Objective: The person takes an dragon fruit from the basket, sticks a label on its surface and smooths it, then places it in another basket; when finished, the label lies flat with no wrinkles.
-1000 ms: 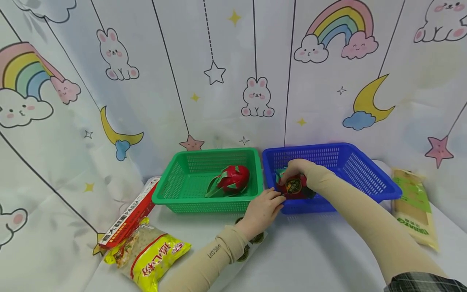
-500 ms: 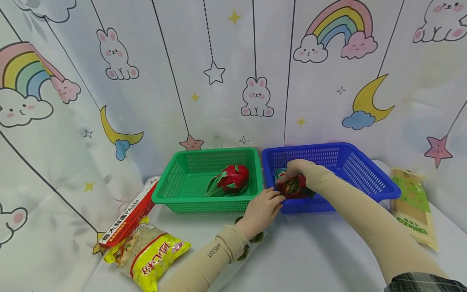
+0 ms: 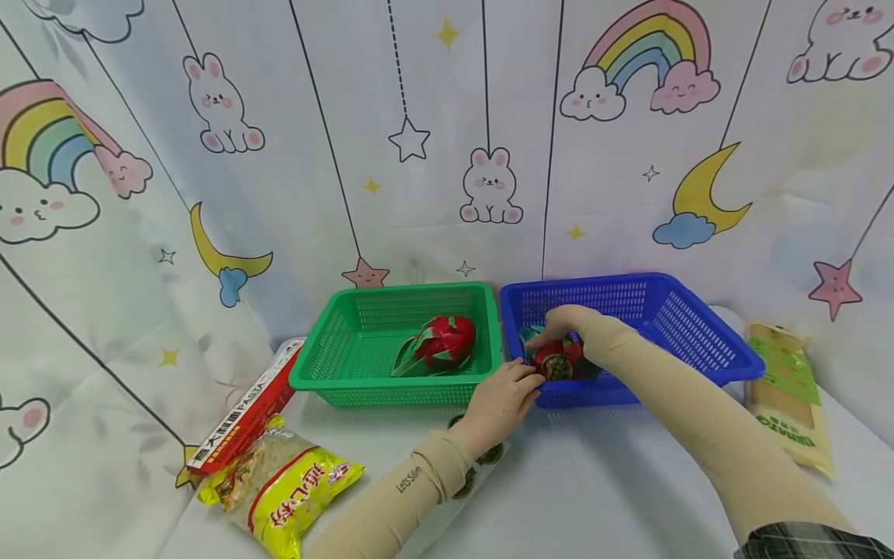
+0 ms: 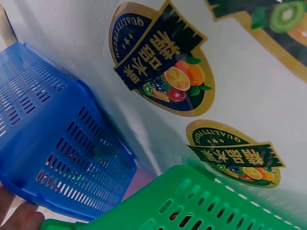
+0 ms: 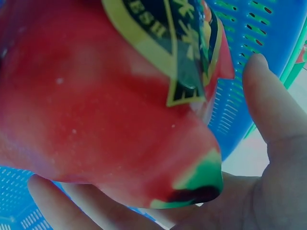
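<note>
In the head view, my right hand (image 3: pixel 576 322) reaches into the blue basket (image 3: pixel 705 334), at a red dragon fruit (image 3: pixel 569 353) with a round dark-and-gold sticker (image 3: pixel 557 366). From the right wrist, its fingers (image 5: pixel 55 201) curve behind the fruit, while the thumb stands apart from it. One edge of the sticker lifts off the skin. My left hand (image 3: pixel 504 404) lies over the near left corner of the blue basket, fingertips right at the rim by the fruit. Under that wrist lies a sheet of fruit stickers (image 4: pixel 163 62).
Left of the blue basket is a green basket (image 3: pixel 391 383) holding another dragon fruit (image 3: pixel 447 341). A red pasta box (image 3: pixel 244 411) and a yellow noodle bag (image 3: pixel 286 489) lie at left. At far right is a green-and-beige packet (image 3: pixel 789 396). A patterned curtain (image 3: pixel 419 78) hangs behind.
The dragon fruit has turned a little in the blue basket, so its sticker sits lower and further left. My right thumb has come away from the fruit. My left hand stays in place.
</note>
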Demonstrator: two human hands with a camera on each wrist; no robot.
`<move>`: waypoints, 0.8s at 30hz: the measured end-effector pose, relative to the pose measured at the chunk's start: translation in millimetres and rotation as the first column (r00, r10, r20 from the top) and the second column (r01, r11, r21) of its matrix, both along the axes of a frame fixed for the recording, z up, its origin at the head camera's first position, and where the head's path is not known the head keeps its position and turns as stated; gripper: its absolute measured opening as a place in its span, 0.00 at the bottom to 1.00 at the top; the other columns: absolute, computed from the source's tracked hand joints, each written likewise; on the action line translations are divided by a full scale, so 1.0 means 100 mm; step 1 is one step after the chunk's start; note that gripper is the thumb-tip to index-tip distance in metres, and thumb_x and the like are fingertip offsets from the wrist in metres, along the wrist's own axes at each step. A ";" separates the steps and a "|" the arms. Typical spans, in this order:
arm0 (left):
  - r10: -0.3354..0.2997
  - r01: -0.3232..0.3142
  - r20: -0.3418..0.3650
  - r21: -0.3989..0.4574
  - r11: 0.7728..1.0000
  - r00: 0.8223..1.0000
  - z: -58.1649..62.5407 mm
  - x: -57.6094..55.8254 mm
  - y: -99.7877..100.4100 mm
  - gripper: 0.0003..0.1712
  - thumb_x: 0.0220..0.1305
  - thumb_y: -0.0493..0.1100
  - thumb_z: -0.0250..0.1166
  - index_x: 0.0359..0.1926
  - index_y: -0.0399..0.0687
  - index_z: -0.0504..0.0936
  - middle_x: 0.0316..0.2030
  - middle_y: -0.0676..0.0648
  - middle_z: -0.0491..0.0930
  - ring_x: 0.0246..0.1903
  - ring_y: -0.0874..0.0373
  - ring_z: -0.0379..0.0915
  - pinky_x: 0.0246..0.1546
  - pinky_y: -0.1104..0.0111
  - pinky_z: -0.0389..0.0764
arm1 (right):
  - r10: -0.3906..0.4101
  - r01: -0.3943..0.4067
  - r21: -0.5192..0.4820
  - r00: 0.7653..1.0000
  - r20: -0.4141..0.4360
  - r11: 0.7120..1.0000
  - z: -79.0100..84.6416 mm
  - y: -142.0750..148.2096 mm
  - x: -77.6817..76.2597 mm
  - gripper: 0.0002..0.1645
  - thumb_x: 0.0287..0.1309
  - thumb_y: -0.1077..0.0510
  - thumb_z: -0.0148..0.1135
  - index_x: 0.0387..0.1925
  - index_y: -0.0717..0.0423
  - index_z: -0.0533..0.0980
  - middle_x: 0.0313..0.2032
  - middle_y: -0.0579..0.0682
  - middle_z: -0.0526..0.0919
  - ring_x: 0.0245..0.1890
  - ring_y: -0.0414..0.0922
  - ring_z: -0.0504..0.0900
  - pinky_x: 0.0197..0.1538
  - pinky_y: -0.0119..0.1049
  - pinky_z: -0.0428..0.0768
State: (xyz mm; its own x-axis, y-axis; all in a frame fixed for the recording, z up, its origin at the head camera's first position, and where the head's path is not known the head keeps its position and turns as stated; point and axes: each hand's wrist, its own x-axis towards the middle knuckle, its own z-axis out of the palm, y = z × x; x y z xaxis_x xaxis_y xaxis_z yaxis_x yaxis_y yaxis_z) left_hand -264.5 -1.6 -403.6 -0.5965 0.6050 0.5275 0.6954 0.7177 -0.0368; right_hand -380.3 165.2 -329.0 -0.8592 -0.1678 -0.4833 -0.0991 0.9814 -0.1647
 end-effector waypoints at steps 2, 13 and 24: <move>-0.001 0.001 -0.001 0.000 1.000 1.000 0.00 0.00 0.00 0.13 0.65 0.47 0.57 0.48 0.54 0.80 0.46 0.52 0.80 0.53 0.55 0.73 0.54 0.70 0.74 | -0.004 0.004 -0.009 1.000 0.005 1.000 -0.01 0.00 -0.01 0.59 0.48 0.27 0.56 0.66 0.67 0.56 0.64 0.67 0.60 0.57 0.61 0.69 0.48 0.50 0.78; -0.004 0.003 0.025 0.013 1.000 1.000 -0.02 0.00 0.01 0.13 0.65 0.46 0.57 0.49 0.53 0.80 0.47 0.51 0.80 0.54 0.54 0.72 0.54 0.69 0.74 | -0.020 0.017 -0.129 0.999 -0.027 0.991 0.17 0.09 0.07 0.51 0.58 0.35 0.52 0.65 0.71 0.54 0.62 0.69 0.62 0.45 0.62 0.77 0.42 0.49 0.80; -0.015 0.014 0.048 0.023 1.000 0.999 -0.02 -0.01 0.00 0.13 0.65 0.45 0.58 0.49 0.52 0.80 0.48 0.51 0.79 0.55 0.54 0.72 0.54 0.68 0.74 | 0.000 -0.035 -0.194 0.984 -0.180 0.980 0.27 0.15 0.26 0.37 0.58 0.39 0.55 0.52 0.69 0.72 0.44 0.62 0.79 0.34 0.55 0.80 0.36 0.46 0.81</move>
